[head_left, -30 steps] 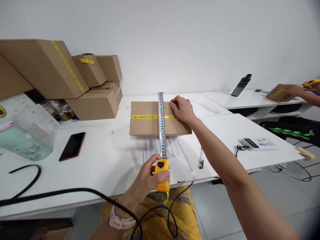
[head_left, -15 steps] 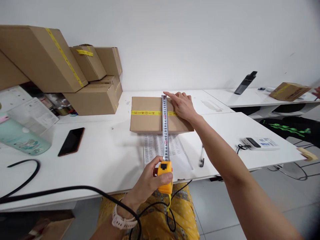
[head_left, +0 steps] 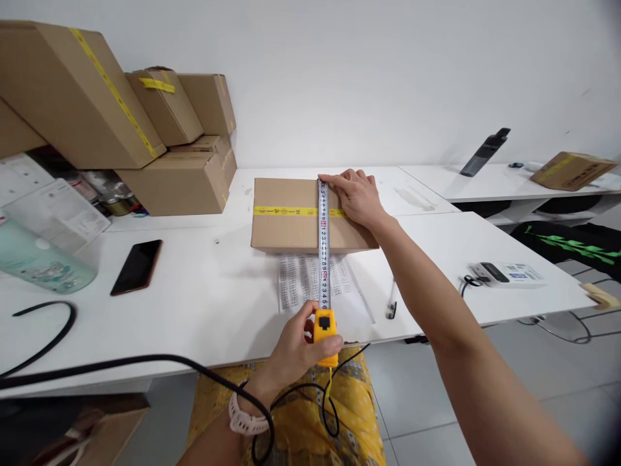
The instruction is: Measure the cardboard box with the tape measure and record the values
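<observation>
A flat cardboard box (head_left: 286, 226) with a yellow tape band lies on the white table (head_left: 204, 304). My left hand (head_left: 295, 349) is closed around a yellow tape measure case (head_left: 325, 327) near the table's front edge. Its blade (head_left: 323, 239) runs away from me across the box top. My right hand (head_left: 356, 194) lies on the box's far right part, fingers pressing the blade's end at the far edge. A printed sheet (head_left: 315, 285) lies under the blade, in front of the box.
Several stacked cardboard boxes (head_left: 145, 129) stand at the back left. A black phone (head_left: 136, 266), a pale green bottle (head_left: 36, 259), a pen (head_left: 391, 304) and a black cable (head_left: 121, 369) lie on the table. A small scale (head_left: 507, 274) sits at the right.
The blade's tip came down from beyond the box onto its far edge, and my right hand moved to hold it there. Another person's hands at the far right desk left the view.
</observation>
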The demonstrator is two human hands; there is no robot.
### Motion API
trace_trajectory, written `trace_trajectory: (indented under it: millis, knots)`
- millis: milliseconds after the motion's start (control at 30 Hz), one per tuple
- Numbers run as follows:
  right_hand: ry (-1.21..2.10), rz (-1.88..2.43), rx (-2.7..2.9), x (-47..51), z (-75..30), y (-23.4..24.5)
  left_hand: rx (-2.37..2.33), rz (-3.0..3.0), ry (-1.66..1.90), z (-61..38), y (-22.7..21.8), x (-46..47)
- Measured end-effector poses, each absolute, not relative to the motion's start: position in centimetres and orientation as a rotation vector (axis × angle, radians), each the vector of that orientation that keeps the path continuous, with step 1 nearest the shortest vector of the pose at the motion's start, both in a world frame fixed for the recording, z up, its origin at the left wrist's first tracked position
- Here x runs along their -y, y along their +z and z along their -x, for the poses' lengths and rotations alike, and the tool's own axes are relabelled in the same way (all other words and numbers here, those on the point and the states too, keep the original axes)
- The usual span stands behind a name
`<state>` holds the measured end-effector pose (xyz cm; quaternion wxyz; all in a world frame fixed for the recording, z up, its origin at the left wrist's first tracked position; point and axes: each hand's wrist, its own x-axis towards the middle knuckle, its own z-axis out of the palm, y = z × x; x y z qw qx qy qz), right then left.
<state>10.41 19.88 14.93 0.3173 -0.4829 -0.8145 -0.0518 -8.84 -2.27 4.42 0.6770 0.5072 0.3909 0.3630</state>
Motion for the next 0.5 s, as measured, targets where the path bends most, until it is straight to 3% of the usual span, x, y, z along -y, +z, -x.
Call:
trace_trajectory:
  millis: [500]
  knots:
    - [-0.163, 1.291, 2.155, -19.68, -10.32, 15.05, -0.887, -1.151, 0.81, 8.81, 4.45, 2.29]
